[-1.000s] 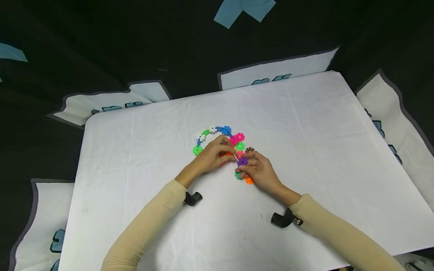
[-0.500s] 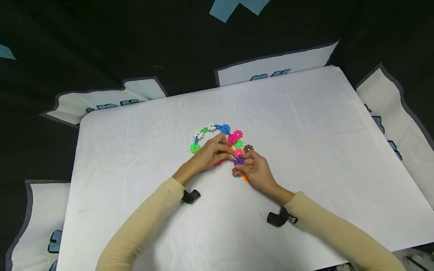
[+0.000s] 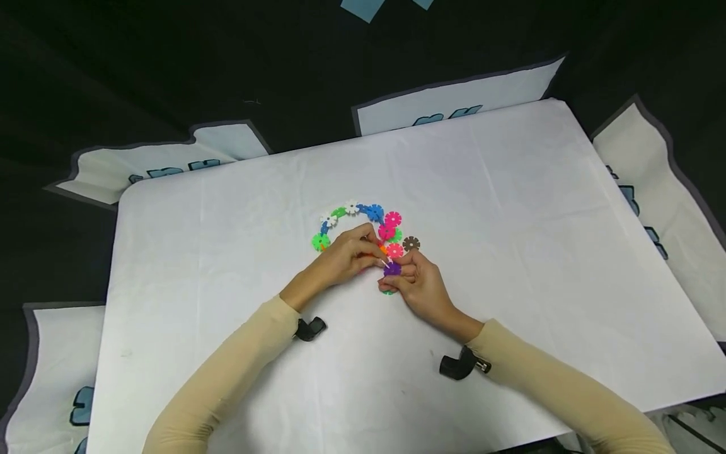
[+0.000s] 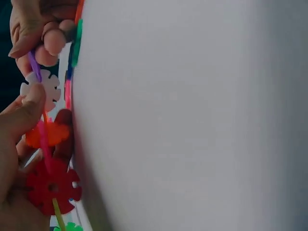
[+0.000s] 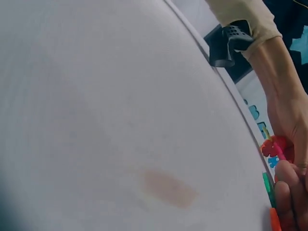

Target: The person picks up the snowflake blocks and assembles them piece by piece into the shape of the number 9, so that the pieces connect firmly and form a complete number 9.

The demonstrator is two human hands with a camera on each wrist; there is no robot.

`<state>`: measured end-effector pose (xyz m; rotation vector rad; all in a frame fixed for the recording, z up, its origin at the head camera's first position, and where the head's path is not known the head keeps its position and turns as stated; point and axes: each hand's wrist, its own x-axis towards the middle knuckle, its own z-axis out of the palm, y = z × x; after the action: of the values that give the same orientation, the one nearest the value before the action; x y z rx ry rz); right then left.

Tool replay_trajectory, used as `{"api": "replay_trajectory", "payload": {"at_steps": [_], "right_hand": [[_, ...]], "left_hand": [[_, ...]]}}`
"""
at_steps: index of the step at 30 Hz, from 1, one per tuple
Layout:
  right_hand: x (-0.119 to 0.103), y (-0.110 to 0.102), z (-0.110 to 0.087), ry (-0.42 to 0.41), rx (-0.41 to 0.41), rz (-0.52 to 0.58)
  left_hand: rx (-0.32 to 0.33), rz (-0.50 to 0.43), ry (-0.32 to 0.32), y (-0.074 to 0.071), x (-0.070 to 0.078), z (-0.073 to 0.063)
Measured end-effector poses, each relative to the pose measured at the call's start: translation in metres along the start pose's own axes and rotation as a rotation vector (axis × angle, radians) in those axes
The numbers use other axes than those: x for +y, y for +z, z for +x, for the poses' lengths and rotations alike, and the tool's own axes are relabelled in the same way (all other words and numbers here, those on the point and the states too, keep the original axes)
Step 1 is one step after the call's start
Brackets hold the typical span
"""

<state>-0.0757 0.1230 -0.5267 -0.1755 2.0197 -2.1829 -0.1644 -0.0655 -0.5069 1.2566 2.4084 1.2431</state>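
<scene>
My left hand (image 3: 346,257) pinches a white notched plastic disc (image 4: 50,85) between thumb and fingers. My right hand (image 3: 424,285) pinches a purple disc (image 3: 392,269), whose edge meets the white one in the left wrist view. From the white disc a linked string runs back under the left palm: an orange disc (image 4: 57,134), a pink one seen edge-on and a red disc (image 4: 50,185). Farther along in the head view, the chain curves round through a green disc (image 3: 321,242), white and blue discs (image 3: 374,212). The left hand hides part of it.
Loose-looking discs lie just beyond the right hand: pink (image 3: 392,219), coral (image 3: 394,251) and brown (image 3: 411,243). A green disc (image 3: 388,292) peeks out below the right fingers. Everything is on a white-covered table (image 3: 510,252); black wrist mounts (image 3: 457,364) hang at both sleeves.
The head view has shifted, so the scene sits slightly left and higher. Both hands keep their pinch on the white and purple discs; the orange disc below the right hand is now hidden.
</scene>
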Motion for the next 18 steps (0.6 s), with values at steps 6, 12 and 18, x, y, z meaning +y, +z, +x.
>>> {"api": "replay_trajectory", "payload": {"at_steps": [6, 12, 18], "right_hand": [[-0.016, -0.01, 0.001, 0.024, -0.07, -0.315], [-0.027, -0.044, -0.009, -0.217, -0.067, -0.915], [-0.027, -0.055, -0.007, -0.213, -0.181, -1.109]], "left_hand": [[-0.074, 0.062, -0.038, -0.014, 0.0, 0.002], [-0.165, 0.157, -0.105, -0.022, 0.001, 0.002], [-0.244, 0.236, -0.149, -0.025, 0.011, -0.002]]}}
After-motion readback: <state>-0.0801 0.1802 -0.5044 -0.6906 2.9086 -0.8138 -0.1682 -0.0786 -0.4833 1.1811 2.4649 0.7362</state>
